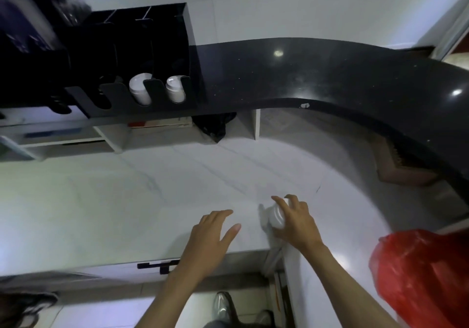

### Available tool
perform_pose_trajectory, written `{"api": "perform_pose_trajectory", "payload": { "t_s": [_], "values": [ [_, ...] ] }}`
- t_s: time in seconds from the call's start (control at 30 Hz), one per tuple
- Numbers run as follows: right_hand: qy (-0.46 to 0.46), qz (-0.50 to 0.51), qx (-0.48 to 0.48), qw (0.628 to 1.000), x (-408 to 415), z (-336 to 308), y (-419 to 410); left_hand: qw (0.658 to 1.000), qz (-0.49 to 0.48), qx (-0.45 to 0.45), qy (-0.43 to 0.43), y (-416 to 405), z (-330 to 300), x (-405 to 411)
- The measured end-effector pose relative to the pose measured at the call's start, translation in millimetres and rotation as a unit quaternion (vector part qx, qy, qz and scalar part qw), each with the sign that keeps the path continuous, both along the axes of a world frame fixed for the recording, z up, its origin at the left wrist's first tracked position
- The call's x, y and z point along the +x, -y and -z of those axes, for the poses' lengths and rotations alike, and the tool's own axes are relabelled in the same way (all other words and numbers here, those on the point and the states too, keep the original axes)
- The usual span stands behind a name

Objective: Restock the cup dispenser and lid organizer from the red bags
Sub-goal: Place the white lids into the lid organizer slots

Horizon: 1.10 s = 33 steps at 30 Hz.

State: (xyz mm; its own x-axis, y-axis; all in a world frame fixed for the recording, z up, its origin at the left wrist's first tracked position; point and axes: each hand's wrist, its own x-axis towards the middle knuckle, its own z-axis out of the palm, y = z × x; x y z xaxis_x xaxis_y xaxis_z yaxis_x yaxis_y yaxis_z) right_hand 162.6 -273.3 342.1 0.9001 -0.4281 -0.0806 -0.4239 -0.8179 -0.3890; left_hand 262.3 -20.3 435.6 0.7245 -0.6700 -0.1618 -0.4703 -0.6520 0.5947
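Both forearms reach up from the bottom edge over the white counter (127, 200). On the right, the right hand (297, 222) curls its fingers round a small stack of white cups (276, 216), which lies on its side on the counter; blur makes it hard to tell cups from lids here. Just beside it, the left hand (210, 233) hovers flat, fingers straight and slightly spread, holding nothing. At the right edge, a red bag (421, 274) sits crumpled on the counter near the right forearm. Farther back on the raised black ledge (330, 73) stands the black dispenser (132, 73), with two white stacks (140, 89) showing in its two right-hand slots; the slots to their left look dark.
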Motion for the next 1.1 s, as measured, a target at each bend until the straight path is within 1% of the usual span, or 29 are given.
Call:
{"api": "perform_pose_trajectory", "payload": {
  "t_s": [0.03,0.1,0.2,0.27,0.33,0.4,0.43,0.53,0.6,0.67,0.8,0.97,1.1],
  "values": [
    [0.017,0.012,0.027,0.999,0,-6,-1,0.999,-0.016,-0.018,-0.029,3,-2,-1],
    [0.091,0.027,0.107,0.990,2,-23,-5,0.992,-0.052,-0.066,-0.095,11,-8,-1],
    [0.230,0.007,0.237,0.944,8,-68,-20,0.962,-0.102,-0.155,-0.203,30,-28,-1],
    [0.279,-0.007,0.300,0.912,14,-100,-36,0.928,-0.119,-0.210,-0.284,38,-43,2],
    [0.304,-0.024,0.344,0.888,20,-125,-53,0.880,-0.112,-0.267,-0.375,40,-56,5],
    [0.310,-0.048,0.358,0.879,28,-142,-67,0.827,-0.097,-0.329,-0.446,38,-68,9],
    [0.304,-0.059,0.355,0.882,32,-148,-71,0.810,-0.095,-0.352,-0.460,36,-74,12],
    [0.255,-0.101,0.334,0.902,45,-160,-78,0.789,-0.111,-0.390,-0.463,25,-81,27],
    [0.215,-0.129,0.308,0.918,56,-163,-78,0.790,-0.119,-0.399,-0.450,14,-80,44],
    [0.190,-0.153,0.317,0.917,70,-166,-79,0.796,-0.119,-0.402,-0.437,3,-78,64],
    [0.185,-0.142,0.354,0.906,107,-175,-86,0.800,-0.114,-0.415,-0.417,-15,-81,102],
    [0.193,-0.122,0.340,0.912,159,-188,-103,0.810,-0.095,-0.419,-0.398,-38,-84,150],
    [0.199,-0.116,0.349,0.908,197,-191,-120,0.798,-0.108,-0.446,-0.390,-53,-81,185]
  ]
}}
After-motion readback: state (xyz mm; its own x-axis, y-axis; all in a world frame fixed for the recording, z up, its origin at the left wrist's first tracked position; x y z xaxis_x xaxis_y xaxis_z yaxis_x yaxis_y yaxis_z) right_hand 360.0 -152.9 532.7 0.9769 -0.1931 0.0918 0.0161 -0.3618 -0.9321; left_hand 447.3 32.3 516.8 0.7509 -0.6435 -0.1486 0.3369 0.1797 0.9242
